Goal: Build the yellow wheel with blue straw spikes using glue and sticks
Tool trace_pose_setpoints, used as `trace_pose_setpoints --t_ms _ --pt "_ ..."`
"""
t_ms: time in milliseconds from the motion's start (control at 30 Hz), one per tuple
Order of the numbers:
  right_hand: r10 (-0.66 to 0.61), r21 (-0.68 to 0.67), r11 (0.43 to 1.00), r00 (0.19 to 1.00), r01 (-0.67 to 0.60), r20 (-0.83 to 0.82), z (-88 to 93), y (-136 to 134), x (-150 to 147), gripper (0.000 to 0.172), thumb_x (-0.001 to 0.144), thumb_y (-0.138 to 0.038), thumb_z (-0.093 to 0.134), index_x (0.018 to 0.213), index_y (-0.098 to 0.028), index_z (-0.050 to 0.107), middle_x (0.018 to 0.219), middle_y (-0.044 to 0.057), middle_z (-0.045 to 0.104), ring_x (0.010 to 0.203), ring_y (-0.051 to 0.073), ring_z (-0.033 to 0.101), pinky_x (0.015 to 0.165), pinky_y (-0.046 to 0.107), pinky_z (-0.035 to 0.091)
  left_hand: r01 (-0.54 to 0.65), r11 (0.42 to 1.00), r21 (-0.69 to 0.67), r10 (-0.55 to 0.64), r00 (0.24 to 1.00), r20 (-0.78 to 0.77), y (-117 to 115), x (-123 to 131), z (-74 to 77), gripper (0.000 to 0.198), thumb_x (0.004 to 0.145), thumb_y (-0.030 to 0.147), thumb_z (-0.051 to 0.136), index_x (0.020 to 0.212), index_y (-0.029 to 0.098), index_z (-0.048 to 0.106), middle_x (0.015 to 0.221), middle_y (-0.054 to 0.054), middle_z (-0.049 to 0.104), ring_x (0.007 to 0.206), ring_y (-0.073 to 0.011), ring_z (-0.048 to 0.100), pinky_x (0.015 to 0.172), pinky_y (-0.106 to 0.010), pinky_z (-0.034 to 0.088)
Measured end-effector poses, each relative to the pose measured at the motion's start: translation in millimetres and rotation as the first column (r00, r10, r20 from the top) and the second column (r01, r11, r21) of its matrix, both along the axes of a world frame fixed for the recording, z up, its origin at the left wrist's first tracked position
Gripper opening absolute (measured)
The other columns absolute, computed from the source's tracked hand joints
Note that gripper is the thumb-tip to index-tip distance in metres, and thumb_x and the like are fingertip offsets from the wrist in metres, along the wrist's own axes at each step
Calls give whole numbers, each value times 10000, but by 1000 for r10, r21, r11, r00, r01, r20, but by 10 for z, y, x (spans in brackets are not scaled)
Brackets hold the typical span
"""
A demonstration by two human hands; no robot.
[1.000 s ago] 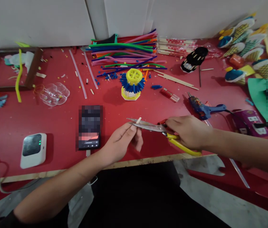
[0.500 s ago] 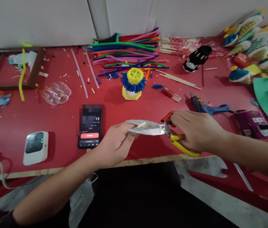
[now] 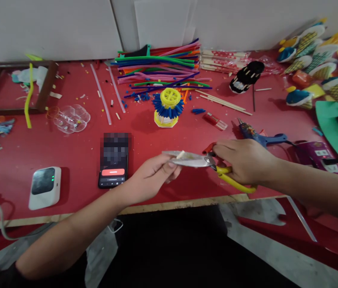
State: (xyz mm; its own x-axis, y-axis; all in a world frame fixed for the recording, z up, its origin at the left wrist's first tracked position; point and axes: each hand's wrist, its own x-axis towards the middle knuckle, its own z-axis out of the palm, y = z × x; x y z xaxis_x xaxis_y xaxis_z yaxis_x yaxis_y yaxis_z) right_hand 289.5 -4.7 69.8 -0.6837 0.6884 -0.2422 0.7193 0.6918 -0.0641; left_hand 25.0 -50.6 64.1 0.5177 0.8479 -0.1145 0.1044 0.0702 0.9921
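My right hand [image 3: 243,162] is wrapped round the handles of a pair of scissors [image 3: 195,161] with yellow and orange-red grips, the blades pointing left. My left hand [image 3: 154,174] is closed in a pinch at the blade tips. A short pale wooden stick piece [image 3: 181,154] shows between the blades, its lower end hidden by blade and fingers. Beyond the hands stands a small yellow and blue craft model [image 3: 169,105] with a spoked wheel on top.
A phone [image 3: 113,160] and a white device [image 3: 45,187] lie to the left. A glue gun [image 3: 259,134] rests at the right, near a purple box [image 3: 319,156]. Coloured pipe cleaners [image 3: 160,64], sticks [image 3: 225,103] and a black model [image 3: 247,77] are at the back.
The blades have tilted to a flatter angle and look closer together. The stick piece stands more upright between them. My left hand has shifted slightly right, its fingers now further under the blades.
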Motion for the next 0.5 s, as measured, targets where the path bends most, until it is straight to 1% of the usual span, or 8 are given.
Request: trace_pose_setpoints --t_ms 67,100,167,267,333,367,400,500 --pt "-65 -96 993 996 70 55 -36 30 -68 155 814 -302 546 853 -173 623 800 95 656 685 198 581 627 299 339 -146 984 100 158 979 -127 12 58 -59 345 1030 385 345 780 210 507 645 22 471 566 -118 448 573 -262 369" --pt "-98 -151 983 992 108 74 -41 37 -119 126 818 -264 541 842 -171 623 804 95 665 690 192 585 640 294 348 -195 966 170 230 948 -222 23 82 -82 327 1032 371 346 810 207 521 644 19 491 570 -123 470 577 -265 369" --pt "-159 -266 947 982 180 99 -25 29 -236 95 823 -202 528 788 -170 611 779 79 661 672 168 568 639 280 350 -207 925 318 334 841 -426 56 115 -108 295 1033 326 350 864 193 553 656 1 544 588 -139 519 591 -276 371" --pt "-270 -399 870 957 289 104 27 -23 -384 153 823 -173 512 676 -178 552 635 13 559 574 120 478 571 256 317 -44 913 405 350 594 -724 118 132 -95 296 1035 248 319 979 163 597 715 -40 629 658 -186 618 618 -296 409" --pt "-338 -471 813 936 343 98 50 -60 -430 182 812 -158 503 632 -182 516 567 -23 471 528 98 411 531 247 292 78 927 368 305 413 -858 148 142 -65 314 1037 215 306 1038 138 611 790 -81 683 737 -225 680 645 -314 451" --pt "-365 -502 785 926 363 98 55 -73 -437 188 803 -152 503 618 -182 505 551 -32 446 520 93 392 521 244 288 122 933 338 279 350 -894 156 150 -51 313 1032 201 314 1046 125 617 821 -104 700 773 -245 701 654 -324 468" --pt "-386 -529 759 916 380 105 58 -80 -437 191 796 -149 508 608 -183 495 546 -34 439 522 92 385 517 243 289 151 937 316 259 309 -915 159 161 -39 303 1022 179 330 1046 112 624 844 -126 711 807 -265 716 664 -333 484" --pt "-421 -584 689 893 428 157 72 -64 -432 239 818 -173 524 587 -189 464 541 -22 463 528 102 425 516 245 310 195 938 286 232 259 -938 156 207 -33 282 959 83 383 1085 73 635 883 -179 721 914 -318 735 703 -357 523"
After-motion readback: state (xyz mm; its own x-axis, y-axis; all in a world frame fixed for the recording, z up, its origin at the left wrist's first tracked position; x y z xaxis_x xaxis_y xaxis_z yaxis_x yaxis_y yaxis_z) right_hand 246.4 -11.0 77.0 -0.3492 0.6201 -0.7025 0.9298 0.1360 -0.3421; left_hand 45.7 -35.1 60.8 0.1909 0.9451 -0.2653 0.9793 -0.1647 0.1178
